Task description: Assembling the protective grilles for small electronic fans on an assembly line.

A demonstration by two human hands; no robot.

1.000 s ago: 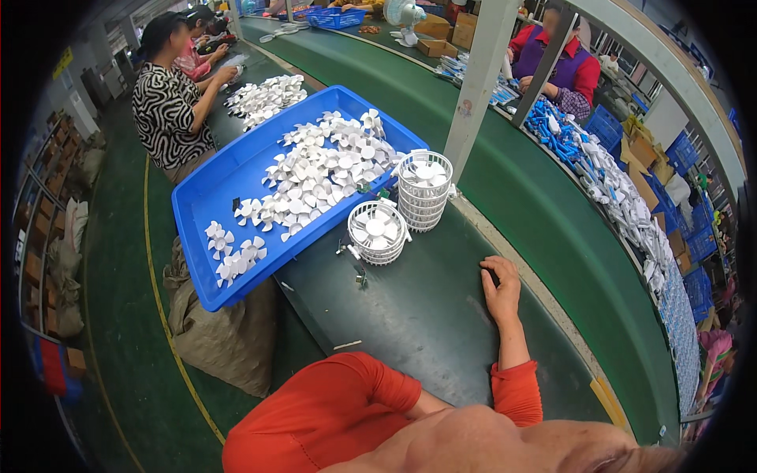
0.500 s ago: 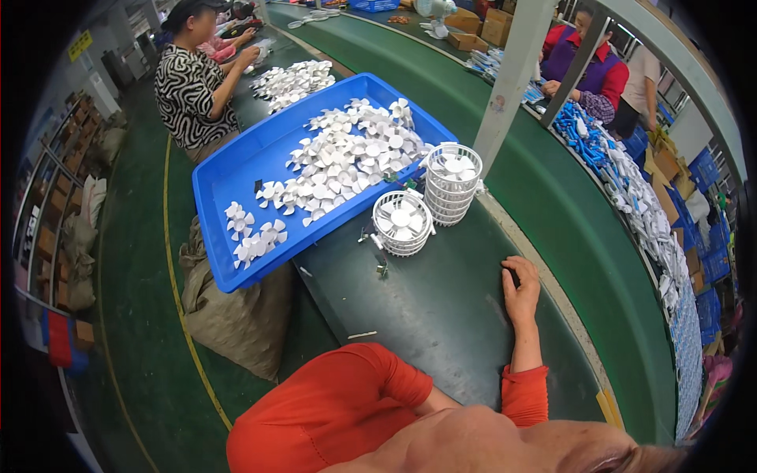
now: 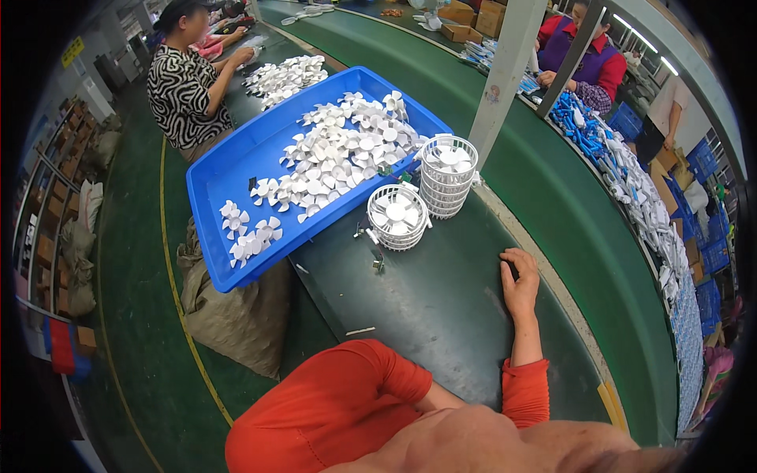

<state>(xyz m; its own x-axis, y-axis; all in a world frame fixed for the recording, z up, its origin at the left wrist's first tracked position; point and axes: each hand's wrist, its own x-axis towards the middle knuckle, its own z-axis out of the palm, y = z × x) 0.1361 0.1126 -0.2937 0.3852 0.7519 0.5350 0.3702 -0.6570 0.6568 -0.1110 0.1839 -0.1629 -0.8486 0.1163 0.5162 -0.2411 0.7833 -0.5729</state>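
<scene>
My right hand (image 3: 520,280) rests on the dark green worktable (image 3: 441,303), its fingers loosely bent and apart from the thumb, with nothing in it. My left forearm (image 3: 440,399) in its red sleeve crosses my body, and that hand is hidden. Nearest the right hand are a tall stack of white round fan cages (image 3: 444,193) and a shorter stack (image 3: 397,229) to its left, each topped with a white fan blade. A small green circuit board (image 3: 378,266) lies just in front of them. A blue tray (image 3: 229,173) holds a heap of white fan blades (image 3: 347,150).
A grey post (image 3: 505,75) rises beyond the fan cages. Along the right runs a green conveyor belt (image 3: 583,236). A person in a patterned shirt (image 3: 188,94) works at far left beside more white parts (image 3: 285,77). A brown sack (image 3: 244,319) stands below the tray.
The view has shifted slightly, so the tray and fan cages sit a little higher and further left. My right hand keeps its place on the table.
</scene>
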